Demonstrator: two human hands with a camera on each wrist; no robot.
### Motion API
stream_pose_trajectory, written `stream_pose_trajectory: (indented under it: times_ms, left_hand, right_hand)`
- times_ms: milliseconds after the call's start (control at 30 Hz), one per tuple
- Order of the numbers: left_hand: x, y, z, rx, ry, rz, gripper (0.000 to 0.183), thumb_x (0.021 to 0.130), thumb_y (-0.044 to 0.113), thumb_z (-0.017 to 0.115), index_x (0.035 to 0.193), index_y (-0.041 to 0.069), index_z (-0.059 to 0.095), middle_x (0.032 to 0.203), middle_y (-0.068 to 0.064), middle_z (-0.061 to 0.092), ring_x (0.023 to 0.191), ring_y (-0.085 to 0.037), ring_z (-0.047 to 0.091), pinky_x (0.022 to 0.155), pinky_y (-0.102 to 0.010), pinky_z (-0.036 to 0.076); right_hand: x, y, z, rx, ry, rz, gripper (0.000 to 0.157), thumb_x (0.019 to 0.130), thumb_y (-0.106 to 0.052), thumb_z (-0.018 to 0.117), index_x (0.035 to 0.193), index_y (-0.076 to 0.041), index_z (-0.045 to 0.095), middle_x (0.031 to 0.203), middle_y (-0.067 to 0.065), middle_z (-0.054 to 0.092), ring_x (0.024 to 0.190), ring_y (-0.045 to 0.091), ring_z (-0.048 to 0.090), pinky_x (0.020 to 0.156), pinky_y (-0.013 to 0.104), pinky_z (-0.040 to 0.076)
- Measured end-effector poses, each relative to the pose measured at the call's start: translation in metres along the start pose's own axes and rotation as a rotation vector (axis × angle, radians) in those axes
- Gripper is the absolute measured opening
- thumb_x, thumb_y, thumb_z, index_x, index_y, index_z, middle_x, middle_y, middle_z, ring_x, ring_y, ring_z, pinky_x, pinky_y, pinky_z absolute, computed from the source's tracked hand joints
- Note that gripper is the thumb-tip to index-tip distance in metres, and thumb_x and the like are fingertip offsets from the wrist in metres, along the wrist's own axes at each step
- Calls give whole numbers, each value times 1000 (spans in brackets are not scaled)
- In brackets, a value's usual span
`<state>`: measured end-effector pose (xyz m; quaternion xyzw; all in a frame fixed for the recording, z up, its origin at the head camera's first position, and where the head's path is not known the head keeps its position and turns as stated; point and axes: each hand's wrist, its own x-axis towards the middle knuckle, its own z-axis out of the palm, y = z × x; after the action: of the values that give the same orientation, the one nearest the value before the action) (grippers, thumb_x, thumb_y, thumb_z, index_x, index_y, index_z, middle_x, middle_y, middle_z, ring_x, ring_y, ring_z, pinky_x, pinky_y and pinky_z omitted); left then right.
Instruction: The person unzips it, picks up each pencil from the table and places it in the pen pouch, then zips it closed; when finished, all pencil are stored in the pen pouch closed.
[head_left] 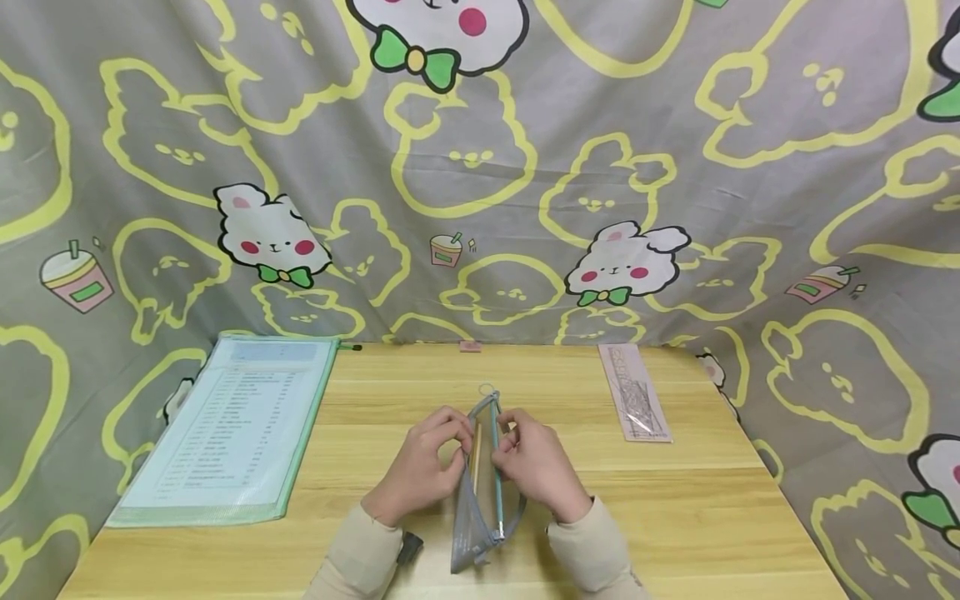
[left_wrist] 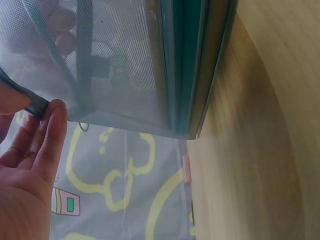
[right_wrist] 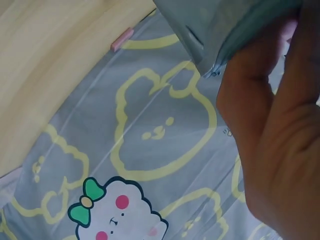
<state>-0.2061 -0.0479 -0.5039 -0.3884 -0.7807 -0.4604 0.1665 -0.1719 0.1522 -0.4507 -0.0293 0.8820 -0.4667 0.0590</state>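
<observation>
Between both hands stands a grey-blue mesh pouch, its mouth spread apart and facing up. A slim wooden-coloured stick and a long blue stick-like piece run lengthwise at the opening. My left hand pinches the pouch's left rim between thumb and fingers. On the opposite rim, my right hand grips with curled fingers. The left wrist view shows the see-through mesh side, with teal and brown bands along the bottom. In the right wrist view, a pouch corner sticks out past the fingers.
A clear zip folder with green edging and a printed sheet lies at left. At right is a flat pink packet. A small pink block sits at the back edge, before a patterned curtain. A dark object lies beside the left sleeve.
</observation>
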Motion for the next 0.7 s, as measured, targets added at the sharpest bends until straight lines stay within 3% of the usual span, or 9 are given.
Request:
stream_pose_trajectory:
  times_ms: [267,700]
  left_hand:
    - [-1,-1,2,-10,1,9,29,77,-14,65,83,14,60,100,-2,65,99,-14,69,87,-31,63]
    - [0,1,0,-1,-4,-11,26,78,-12,65,83,13,62,102,2,64,101,-14,68,89,-32,62]
  right_hand:
    - [-3,-3,11,-84,77,-65,41,83,4,70,123,5,62,78,2,68,58,9,61,49,24,51]
    - [-3,-4,18,-156,99,-76,35,85,0,73,119,3,63,78,0,64,60,9,58,50,23,48]
